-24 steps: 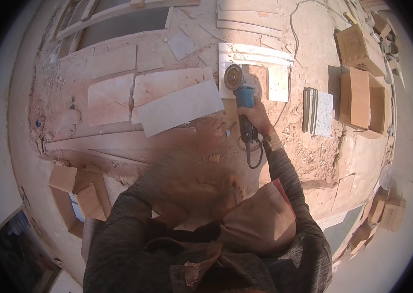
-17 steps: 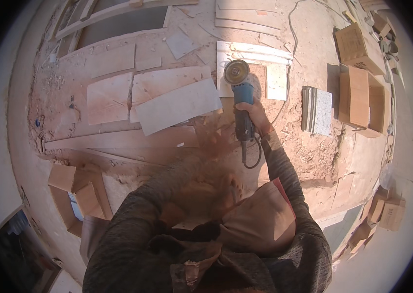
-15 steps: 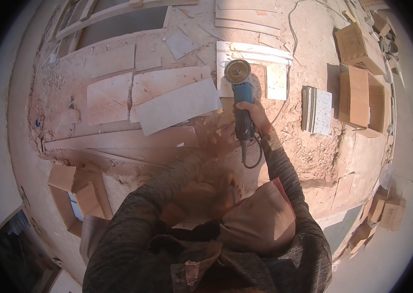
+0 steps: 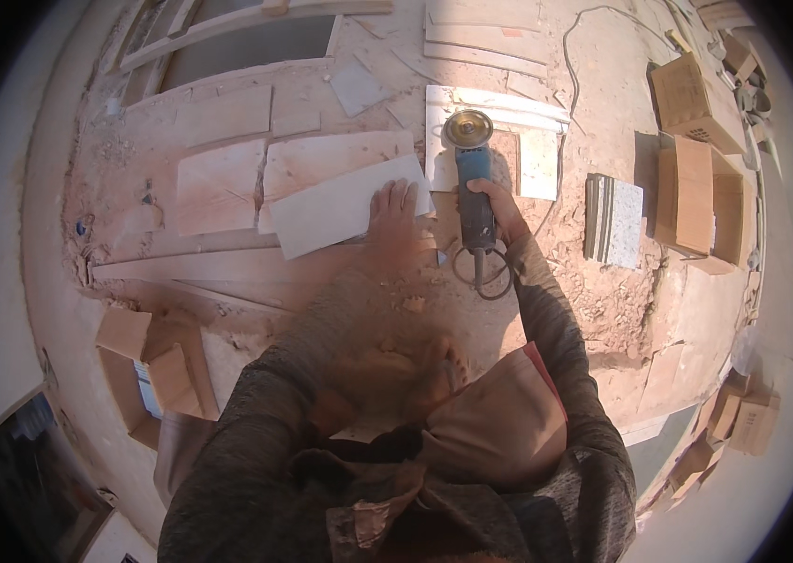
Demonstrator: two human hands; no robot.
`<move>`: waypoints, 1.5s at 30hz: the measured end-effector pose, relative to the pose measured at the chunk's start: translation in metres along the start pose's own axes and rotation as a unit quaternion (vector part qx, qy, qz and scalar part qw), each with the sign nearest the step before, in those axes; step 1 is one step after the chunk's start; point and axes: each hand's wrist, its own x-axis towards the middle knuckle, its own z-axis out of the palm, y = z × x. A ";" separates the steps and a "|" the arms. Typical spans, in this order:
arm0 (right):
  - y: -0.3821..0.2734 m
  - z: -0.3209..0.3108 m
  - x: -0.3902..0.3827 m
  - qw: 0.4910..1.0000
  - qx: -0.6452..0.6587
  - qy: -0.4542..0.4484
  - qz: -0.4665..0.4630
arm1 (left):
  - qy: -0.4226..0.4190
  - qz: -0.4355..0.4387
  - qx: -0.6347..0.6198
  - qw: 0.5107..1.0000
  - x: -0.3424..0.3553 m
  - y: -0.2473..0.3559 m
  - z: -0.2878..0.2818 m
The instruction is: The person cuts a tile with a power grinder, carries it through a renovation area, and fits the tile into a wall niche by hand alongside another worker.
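Note:
My right hand (image 4: 499, 208) grips the body of a blue angle grinder (image 4: 473, 183), whose round disc (image 4: 468, 128) points away from me over a pale tile (image 4: 537, 159) lying on the dusty floor. The grinder's cable (image 4: 483, 277) loops beneath my wrist. My left hand (image 4: 392, 214) lies flat, fingers spread, on the right end of a light rectangular tile (image 4: 340, 206) that rests tilted across other reddish-dusted tiles (image 4: 220, 185).
A stack of grey tiles (image 4: 614, 221) sits right of the grinder. Cardboard boxes (image 4: 696, 192) stand at the right, more boxes (image 4: 148, 361) at the lower left. Long strips of tile (image 4: 485, 42) and a dark framed opening (image 4: 246, 39) lie at the top. Rubble and dust cover the ground.
My left hand has reached forward out of the blur and settled on the light tile. The grinder has lifted slightly away from me; my right hand keeps its grip.

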 end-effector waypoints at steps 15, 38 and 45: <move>0.011 -0.009 0.066 0.996 0.079 -0.032 0.027 | -0.062 -0.051 0.107 0.991 -0.013 -0.074 -0.069; 0.035 0.029 0.032 0.782 -0.541 0.281 -0.128 | -0.024 -0.229 0.040 0.972 -0.083 -0.104 -0.259; 0.040 0.035 0.037 0.794 -0.552 0.213 -0.139 | 0.072 -0.320 0.060 0.943 -0.127 -0.128 -0.313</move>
